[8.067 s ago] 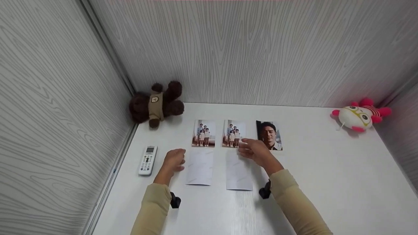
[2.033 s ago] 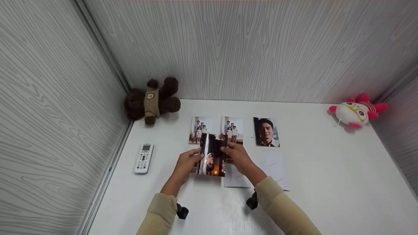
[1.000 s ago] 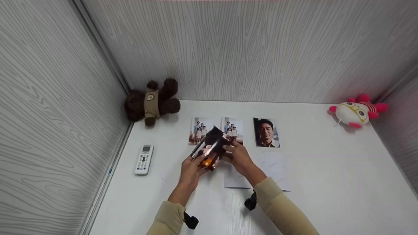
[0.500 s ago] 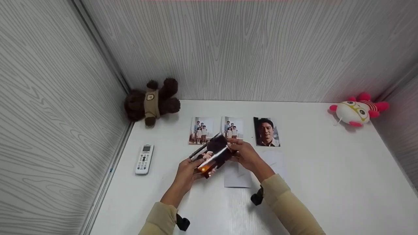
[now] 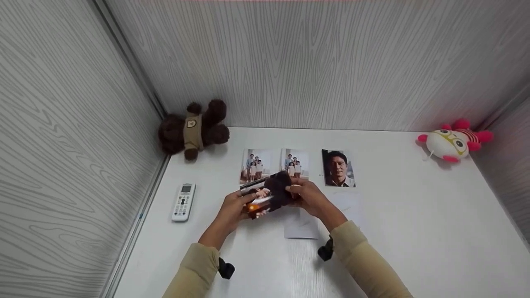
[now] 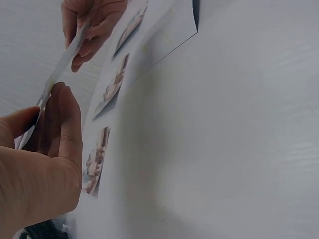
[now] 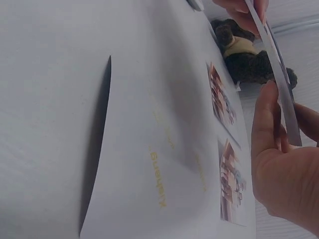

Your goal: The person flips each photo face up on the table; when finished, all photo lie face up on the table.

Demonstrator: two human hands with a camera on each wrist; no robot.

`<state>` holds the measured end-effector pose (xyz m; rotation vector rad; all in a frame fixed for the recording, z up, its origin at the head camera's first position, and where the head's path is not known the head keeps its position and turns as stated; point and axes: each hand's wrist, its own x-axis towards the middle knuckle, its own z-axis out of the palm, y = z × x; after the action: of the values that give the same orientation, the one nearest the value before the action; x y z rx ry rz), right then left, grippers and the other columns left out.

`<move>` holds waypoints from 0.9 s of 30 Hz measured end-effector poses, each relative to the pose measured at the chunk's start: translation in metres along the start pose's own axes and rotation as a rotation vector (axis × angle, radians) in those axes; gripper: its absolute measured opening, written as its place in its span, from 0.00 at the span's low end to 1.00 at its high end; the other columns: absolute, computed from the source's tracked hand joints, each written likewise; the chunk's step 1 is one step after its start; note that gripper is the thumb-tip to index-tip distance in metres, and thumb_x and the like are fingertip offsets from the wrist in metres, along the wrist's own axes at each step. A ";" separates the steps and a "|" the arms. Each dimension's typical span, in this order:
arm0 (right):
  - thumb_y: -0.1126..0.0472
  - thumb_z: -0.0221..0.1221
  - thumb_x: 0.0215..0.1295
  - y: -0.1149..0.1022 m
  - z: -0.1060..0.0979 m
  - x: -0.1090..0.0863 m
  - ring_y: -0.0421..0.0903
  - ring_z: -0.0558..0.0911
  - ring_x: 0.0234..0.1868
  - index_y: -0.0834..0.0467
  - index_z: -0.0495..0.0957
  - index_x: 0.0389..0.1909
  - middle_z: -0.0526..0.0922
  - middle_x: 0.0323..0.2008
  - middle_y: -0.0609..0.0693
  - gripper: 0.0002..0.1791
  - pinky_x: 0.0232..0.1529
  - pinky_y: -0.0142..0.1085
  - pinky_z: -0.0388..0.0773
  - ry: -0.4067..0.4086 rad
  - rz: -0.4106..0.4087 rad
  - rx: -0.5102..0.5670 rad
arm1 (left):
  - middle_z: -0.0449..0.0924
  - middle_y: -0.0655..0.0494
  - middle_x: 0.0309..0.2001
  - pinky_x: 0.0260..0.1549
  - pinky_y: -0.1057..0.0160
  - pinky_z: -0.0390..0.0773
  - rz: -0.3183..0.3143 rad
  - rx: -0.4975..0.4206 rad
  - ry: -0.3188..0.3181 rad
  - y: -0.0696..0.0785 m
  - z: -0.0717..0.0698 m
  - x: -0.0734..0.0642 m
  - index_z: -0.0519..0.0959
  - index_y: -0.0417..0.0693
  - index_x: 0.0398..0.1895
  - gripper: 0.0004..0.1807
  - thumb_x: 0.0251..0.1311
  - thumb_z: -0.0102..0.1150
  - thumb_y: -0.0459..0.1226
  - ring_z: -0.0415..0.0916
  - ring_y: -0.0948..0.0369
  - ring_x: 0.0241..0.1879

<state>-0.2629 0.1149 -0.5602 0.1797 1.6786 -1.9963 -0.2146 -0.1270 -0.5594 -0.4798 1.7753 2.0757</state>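
A glossy dark photo print (image 5: 270, 195) is held tilted above the table, in front of two family photos (image 5: 254, 163). My left hand (image 5: 230, 212) pinches its left end, thumb on the picture side and fingers beneath. At the opposite end, my right hand (image 5: 314, 198) grips it between thumb and fingers. In the left wrist view the print (image 6: 64, 62) appears nearly edge-on. Under my right hand lie two white, face-down sheets (image 5: 301, 229), the farther right one partly hidden by my forearm. Beyond that hand a portrait photo (image 5: 339, 169) lies face up.
On the left side of the table lies a white remote control (image 5: 183, 203). A brown teddy bear (image 5: 193, 130) rests in the back left corner. At the back right sits a pink and white plush toy (image 5: 451, 142). Grey wood-grain panels (image 5: 290, 62) rise around the table.
Earlier my hands were apart and a face-down sheet lay beside the left one; that spot now shows bare table. Both hands now hold the dark print, which has turned from upright to slanted.
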 end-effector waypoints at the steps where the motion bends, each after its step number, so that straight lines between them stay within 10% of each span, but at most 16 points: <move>1: 0.66 0.57 0.72 0.000 0.000 0.000 0.49 0.81 0.47 0.61 0.73 0.67 0.76 0.53 0.57 0.23 0.42 0.40 0.86 0.000 0.000 -0.002 | 0.79 0.37 0.59 0.38 0.61 0.86 -0.012 0.014 -0.005 0.001 -0.001 0.000 0.74 0.39 0.63 0.23 0.68 0.62 0.41 0.85 0.58 0.42; 12: 0.67 0.57 0.71 0.005 -0.001 0.002 0.50 0.80 0.48 0.63 0.75 0.62 0.76 0.53 0.56 0.20 0.43 0.39 0.84 0.037 0.013 0.063 | 0.83 0.45 0.51 0.42 0.59 0.87 -0.063 0.034 -0.037 0.005 -0.003 0.004 0.76 0.41 0.61 0.23 0.68 0.62 0.42 0.84 0.57 0.44; 27: 0.71 0.53 0.71 0.006 0.018 0.006 0.51 0.78 0.53 0.66 0.71 0.63 0.72 0.56 0.59 0.21 0.43 0.36 0.84 0.161 -0.050 0.342 | 0.69 0.41 0.65 0.55 0.56 0.83 0.144 -0.540 -0.002 -0.009 0.031 -0.002 0.60 0.43 0.75 0.34 0.74 0.54 0.50 0.79 0.54 0.54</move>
<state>-0.2611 0.0951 -0.5637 0.4337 1.4320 -2.3509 -0.2094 -0.0953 -0.5619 -0.4992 1.2590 2.6585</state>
